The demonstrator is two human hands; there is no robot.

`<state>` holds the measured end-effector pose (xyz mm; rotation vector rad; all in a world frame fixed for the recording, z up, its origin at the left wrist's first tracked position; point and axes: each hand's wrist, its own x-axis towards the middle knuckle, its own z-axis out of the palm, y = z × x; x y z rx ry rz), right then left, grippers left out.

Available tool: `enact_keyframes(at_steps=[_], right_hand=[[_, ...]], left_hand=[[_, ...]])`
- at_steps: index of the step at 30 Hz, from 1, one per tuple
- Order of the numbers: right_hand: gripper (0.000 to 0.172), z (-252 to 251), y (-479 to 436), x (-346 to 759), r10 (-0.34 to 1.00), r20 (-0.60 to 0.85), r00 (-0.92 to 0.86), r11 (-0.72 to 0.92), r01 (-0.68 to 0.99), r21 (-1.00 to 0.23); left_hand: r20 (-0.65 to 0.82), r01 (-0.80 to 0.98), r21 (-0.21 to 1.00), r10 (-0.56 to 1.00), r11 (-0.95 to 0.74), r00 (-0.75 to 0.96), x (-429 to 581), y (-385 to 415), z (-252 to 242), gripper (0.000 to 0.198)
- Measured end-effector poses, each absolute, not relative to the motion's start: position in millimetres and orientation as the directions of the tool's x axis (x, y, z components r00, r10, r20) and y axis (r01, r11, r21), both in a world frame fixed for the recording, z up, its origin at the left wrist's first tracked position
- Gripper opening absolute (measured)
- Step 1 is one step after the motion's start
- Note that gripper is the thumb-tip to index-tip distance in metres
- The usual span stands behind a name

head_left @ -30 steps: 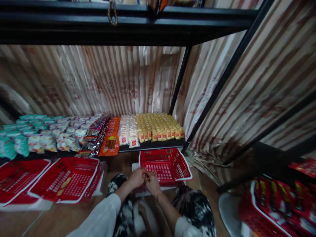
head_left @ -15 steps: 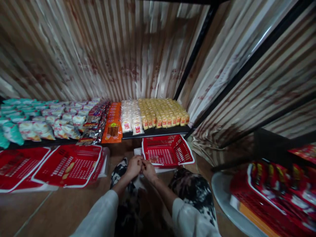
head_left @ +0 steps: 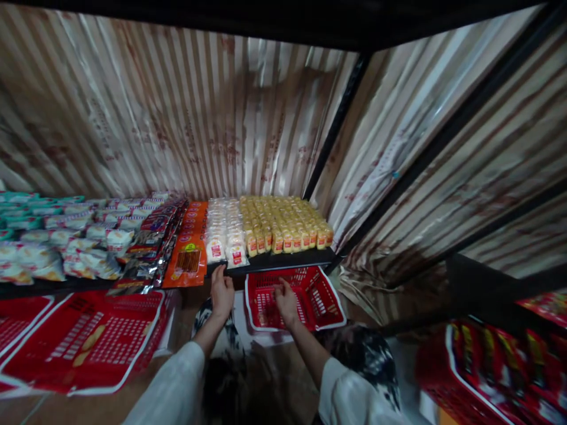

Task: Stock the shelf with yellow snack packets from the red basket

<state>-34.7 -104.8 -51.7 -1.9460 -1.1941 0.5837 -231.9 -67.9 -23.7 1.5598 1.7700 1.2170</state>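
Observation:
My left hand (head_left: 222,293) is held just in front of the shelf edge, below the white packets (head_left: 216,250). Its fingers are stretched upward and I see nothing in them. Over the near side of a red basket (head_left: 316,321) with a white rim is my right hand (head_left: 287,302), fingers apart and one pointing forward; whether it touches the basket I cannot tell. Behind the basket, small yellow packets (head_left: 287,227) stand in tight rows on the black shelf (head_left: 266,260). An orange snack packet (head_left: 188,251) lies to the left of the white ones.
Dark shiny packets (head_left: 150,248) and white-and-purple bags (head_left: 42,260) fill the shelf's left part. Below them stands another red basket (head_left: 110,348) holding a few yellowish items. At right, a red basket (head_left: 465,378) holds red packets. A black post (head_left: 336,124) rises at the shelf's corner.
My hands were together in front of the basket. They have parted: the left moved left toward the shelf edge, the right over the basket. The view has shifted, showing more upper frame.

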Motion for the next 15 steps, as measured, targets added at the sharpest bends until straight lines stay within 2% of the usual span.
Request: enact_keyframes(at_steps=[3, 9, 15], right_hand=[[0.037, -48, -93, -31, 0.890, -0.051, 0.453, -0.275, 0.445, -0.852], [0.029, -39, -63, -48, 0.931, -0.075, 0.356, -0.154, 0.198, -0.968], [0.027, -41, -55, -56, 0.953, -0.064, 0.297, -0.118, 0.168, -0.979]], left_hand=[[0.191, 0.537, 0.843, 0.951, -0.032, -0.243, -231, -48, -19, 0.039], [0.133, 0.552, 0.831, 0.943, 0.061, -0.306, -221, -17, -19, 0.039], [0.142, 0.623, 0.777, 0.939, 0.090, -0.312, -217, -9, -23, 0.040]])
